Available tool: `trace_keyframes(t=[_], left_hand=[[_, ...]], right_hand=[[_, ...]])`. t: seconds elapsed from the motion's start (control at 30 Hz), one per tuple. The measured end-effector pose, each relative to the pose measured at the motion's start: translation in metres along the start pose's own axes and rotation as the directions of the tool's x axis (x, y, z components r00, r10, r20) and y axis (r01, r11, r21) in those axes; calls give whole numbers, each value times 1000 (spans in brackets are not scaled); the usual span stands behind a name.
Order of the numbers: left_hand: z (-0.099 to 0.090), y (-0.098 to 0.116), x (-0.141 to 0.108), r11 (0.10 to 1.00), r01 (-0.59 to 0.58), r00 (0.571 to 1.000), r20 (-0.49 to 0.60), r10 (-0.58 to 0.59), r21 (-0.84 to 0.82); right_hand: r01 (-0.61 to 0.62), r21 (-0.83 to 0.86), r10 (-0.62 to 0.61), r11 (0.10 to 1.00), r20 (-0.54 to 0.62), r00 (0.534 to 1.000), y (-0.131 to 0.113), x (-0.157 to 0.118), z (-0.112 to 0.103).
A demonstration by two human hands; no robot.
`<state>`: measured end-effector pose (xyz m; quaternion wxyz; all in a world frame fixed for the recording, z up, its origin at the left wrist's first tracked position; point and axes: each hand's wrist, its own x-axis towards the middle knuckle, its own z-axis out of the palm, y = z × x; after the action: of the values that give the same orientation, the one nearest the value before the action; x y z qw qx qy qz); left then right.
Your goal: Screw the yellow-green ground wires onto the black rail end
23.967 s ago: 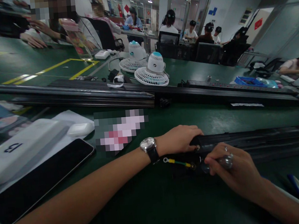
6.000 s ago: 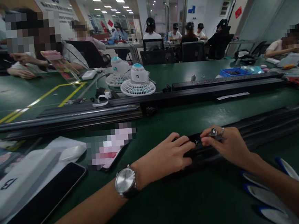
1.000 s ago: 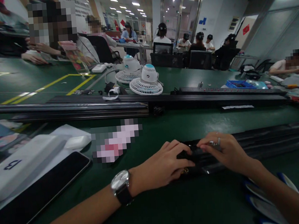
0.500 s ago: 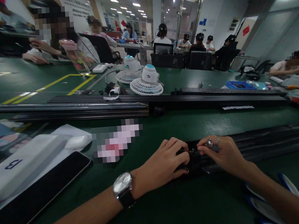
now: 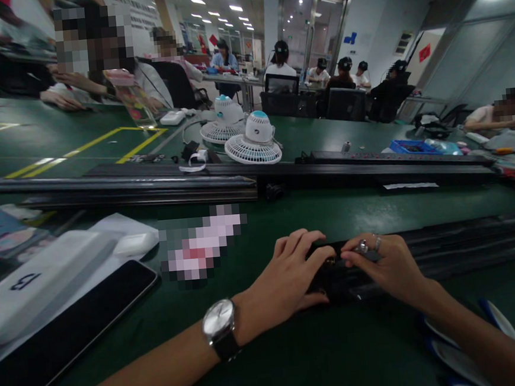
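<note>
On the green table lies a long black bar, wrapped in dark glossy film, its left end between my hands. My left hand, with a watch at the wrist, rests on that end with the fingers spread and bent over it. My right hand has thumb and fingers pinched around a small metal tool just above the bar. The tool's tip is too small and dark to make out.
A phone and a white case lie at the left. Black bars cross the table ahead, with two white fans behind them. Blue-edged white objects sit at the lower right. Several people sit farther back.
My left hand has shifted slightly to the right, its index finger reaching closer to my right fingertips. My right hand has hardly moved.
</note>
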<state>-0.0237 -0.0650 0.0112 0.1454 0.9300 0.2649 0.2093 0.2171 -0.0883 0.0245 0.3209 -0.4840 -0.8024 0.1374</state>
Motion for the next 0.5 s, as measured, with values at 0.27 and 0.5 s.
trace_keyframes(t=[0.27, 0.5], left_hand=[[-3, -1, 0, 988, 105, 993, 56, -99, -112], [-15, -4, -1, 971, 76, 993, 108, -53, -228]], right_hand=[[-11, 22, 11, 1000, 17, 1000, 3, 0, 1], [-4, 17, 4, 1000, -21, 1000, 7, 0, -1]])
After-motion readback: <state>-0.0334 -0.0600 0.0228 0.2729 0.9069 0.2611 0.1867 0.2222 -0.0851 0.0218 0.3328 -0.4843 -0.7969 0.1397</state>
